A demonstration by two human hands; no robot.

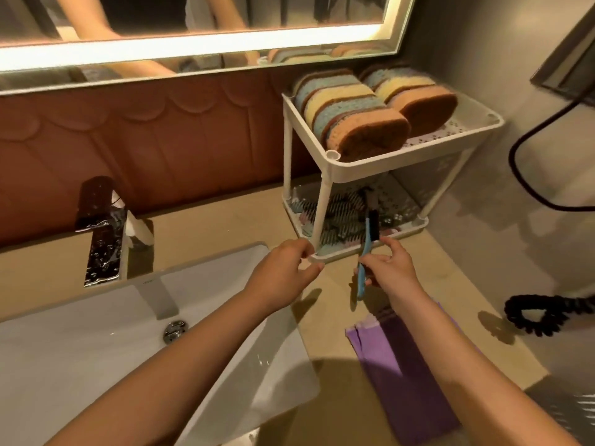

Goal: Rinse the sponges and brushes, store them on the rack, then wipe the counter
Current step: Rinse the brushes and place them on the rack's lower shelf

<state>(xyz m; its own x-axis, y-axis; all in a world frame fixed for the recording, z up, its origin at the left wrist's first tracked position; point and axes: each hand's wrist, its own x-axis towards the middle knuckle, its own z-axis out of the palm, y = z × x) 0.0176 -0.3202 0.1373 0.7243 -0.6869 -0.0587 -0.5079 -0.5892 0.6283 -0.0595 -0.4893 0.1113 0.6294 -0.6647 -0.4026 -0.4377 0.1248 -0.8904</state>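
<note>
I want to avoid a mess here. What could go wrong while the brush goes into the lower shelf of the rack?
1. The brush in the right hand may catch on the dark items crowding the lower shelf and slip out.
2. The rack stands on thin legs with sponges stacked on top; a push could tilt it, though the left hand steadies its corner.
3. Drips may wet the purple cloth.

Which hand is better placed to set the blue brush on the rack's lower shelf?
Right. The right hand grips the blue brush, its head at the lower shelf edge; the left hand only pinches the rack at its front corner.
</note>
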